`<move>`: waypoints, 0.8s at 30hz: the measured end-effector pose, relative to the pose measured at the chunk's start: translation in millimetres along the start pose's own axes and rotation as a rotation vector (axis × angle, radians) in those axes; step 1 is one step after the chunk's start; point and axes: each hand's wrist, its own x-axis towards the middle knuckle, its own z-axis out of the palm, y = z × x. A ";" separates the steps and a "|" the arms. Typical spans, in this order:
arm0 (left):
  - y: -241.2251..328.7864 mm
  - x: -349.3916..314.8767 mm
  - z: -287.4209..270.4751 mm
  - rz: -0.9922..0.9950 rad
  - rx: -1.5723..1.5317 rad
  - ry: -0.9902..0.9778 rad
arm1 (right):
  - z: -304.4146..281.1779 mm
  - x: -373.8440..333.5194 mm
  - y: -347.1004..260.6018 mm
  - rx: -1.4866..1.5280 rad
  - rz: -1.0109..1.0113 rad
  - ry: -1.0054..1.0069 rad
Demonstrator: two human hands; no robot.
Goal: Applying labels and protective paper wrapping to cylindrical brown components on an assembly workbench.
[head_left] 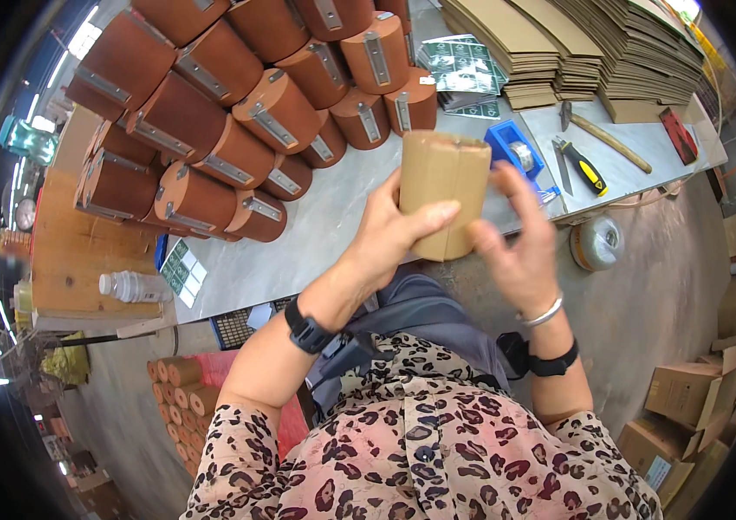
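Observation:
A tan cylinder wrapped in brown cardboard [444, 178] stands upright in front of me, over the table's near edge. Its side has a lengthwise seam. My left hand [395, 221] grips it from the left, thumb across its front; the other fingers are hidden behind it. At its right side is my right hand [519, 238], slightly blurred, with thumb and fingers apart. The thumb tip is close to the cylinder's lower right side; whether it touches, I cannot tell. Just behind that hand sits a blue tape dispenser [515, 149] with a roll of clear tape.
Reddish-brown cylinders [277, 111] with metal strips are stacked at left on the grey table [320, 230]. Flat cardboard [550, 52], green-and-white label sheets [463, 68], a hammer [606, 139] and a yellow-black knife [584, 167] lie right. A plastic bottle [134, 287] is at left; boxes [684, 394] stand on the floor.

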 end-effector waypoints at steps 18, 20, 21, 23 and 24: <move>-16.8 112.4 18.3 0.001 0.132 -0.302 | -23.1 15.4 86.7 0.193 0.425 0.199; -17.2 113.0 19.3 0.022 0.149 -0.299 | -30.0 17.1 74.8 0.178 0.405 0.226; -17.1 113.1 20.3 0.045 0.167 -0.298 | -36.2 17.2 67.0 0.206 0.392 0.278; -12.0 112.6 20.2 0.014 0.152 -0.307 | -44.7 10.0 64.2 0.269 0.395 0.295; -9.4 112.0 19.9 -0.013 0.141 -0.318 | -47.2 3.5 63.3 0.267 0.400 0.294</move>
